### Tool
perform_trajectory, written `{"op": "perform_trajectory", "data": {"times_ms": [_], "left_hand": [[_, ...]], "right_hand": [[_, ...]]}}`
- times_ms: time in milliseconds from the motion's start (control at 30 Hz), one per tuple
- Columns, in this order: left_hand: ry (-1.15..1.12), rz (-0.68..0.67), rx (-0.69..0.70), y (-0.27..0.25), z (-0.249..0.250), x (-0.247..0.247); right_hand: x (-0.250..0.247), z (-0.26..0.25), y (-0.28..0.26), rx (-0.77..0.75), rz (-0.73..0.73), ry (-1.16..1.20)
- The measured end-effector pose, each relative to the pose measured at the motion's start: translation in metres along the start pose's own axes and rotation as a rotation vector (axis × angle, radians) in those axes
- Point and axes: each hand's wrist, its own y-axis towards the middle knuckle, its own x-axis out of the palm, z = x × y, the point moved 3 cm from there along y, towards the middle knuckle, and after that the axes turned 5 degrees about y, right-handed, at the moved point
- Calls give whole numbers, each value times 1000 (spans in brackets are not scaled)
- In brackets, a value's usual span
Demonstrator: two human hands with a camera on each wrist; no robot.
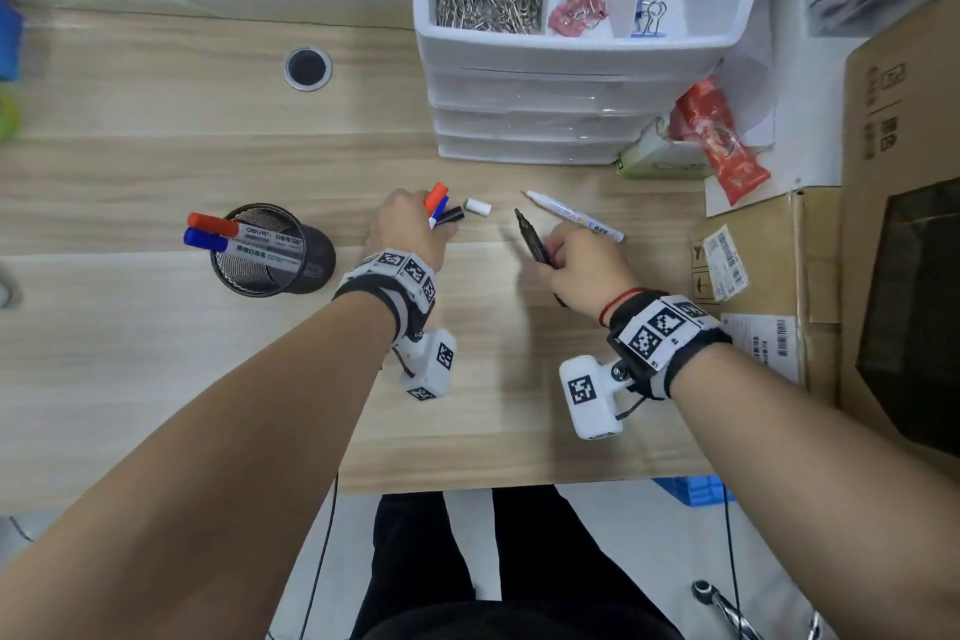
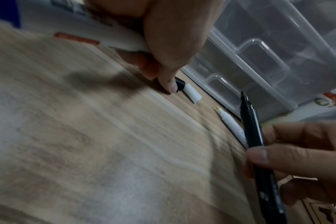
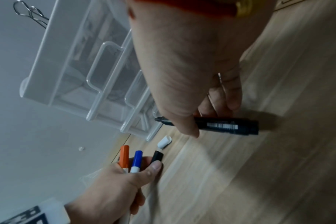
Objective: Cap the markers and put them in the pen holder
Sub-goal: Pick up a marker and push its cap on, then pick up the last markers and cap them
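Now right hand (image 1: 582, 270) gripping uncapped black marker (image 1: 531, 238), left hand (image 1: 410, 229) clutching two capped markers (fingertip on black cap (image 1: 450, 215))

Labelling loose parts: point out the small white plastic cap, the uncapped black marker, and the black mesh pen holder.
Small white plastic cap (image 1: 478, 206): head view, middle of cap.
Uncapped black marker (image 3: 225, 125): right wrist view, barrel label.
Black mesh pen holder (image 1: 317, 260): head view, outer wall.

The left hand (image 1: 408, 229) hides the barrels of the red-capped marker (image 1: 435, 198) and blue-capped marker (image 1: 439, 208). At one o'clock, the drawer unit (image 1: 582, 42) is cut off by the top edge. Print on the white marker (image 1: 576, 217) is too small to read.
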Motion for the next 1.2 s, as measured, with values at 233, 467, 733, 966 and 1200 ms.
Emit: {"op": "perform_trajectory", "data": {"times_ms": [233, 467, 733, 966, 1200], "left_hand": [[-461, -112, 17, -28, -1, -18], [-604, -117, 74, -54, -12, -54], [-578, -93, 143, -71, -22, -79], [-509, -63, 193, -86, -28, -97], [-436, -68, 261, -96, -22, -105]], "right_hand": [[-15, -32, -8, -137, 23, 14], [-32, -67, -23, -323, 88, 52], [-35, -96, -41, -396, 115, -65], [-36, -109, -53, -387, 137, -181], [-24, -127, -61, -452, -12, -298]]}}
